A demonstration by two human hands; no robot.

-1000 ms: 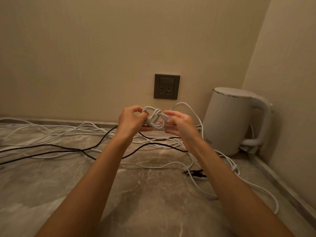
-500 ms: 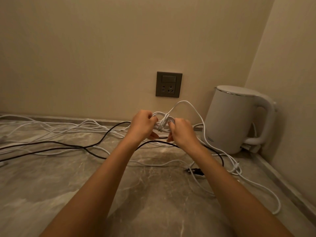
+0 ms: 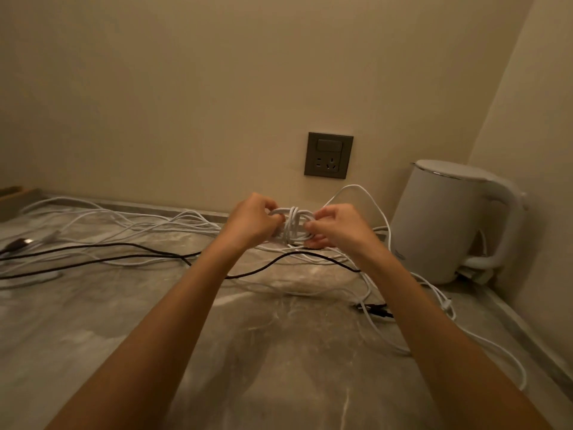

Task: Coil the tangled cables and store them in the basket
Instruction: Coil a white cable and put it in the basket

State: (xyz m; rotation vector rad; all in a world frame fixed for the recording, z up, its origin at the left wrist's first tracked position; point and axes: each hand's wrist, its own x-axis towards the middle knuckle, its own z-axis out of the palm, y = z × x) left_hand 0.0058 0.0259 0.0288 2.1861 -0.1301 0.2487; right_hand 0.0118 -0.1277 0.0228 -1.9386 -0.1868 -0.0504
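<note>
Currently a small white coil [image 3: 293, 225] is held up above the desk [image 3: 279, 367], between the two hands and in front of the wall socket [image 3: 328, 155]. One end is gripped by the left hand [image 3: 251, 223], whose fingers [image 3: 268, 210] are curled round the loops, seemingly so that the bundle is kept from springing apart. The other end is pinched by the right hand [image 3: 339, 228], its fingertips closed on the strands; a free length appears to be wound crosswise round the middle as a binding. A white tail is seen arching from the coil toward the kettle [image 3: 446, 221], so the winding is judged unfinished. Loose white cables [image 3: 139, 221] and a black cable [image 3: 124, 259] are left spread over the desk. A brown edge [image 3: 12, 197] at the far left may be the basket; that cannot be told.
</note>
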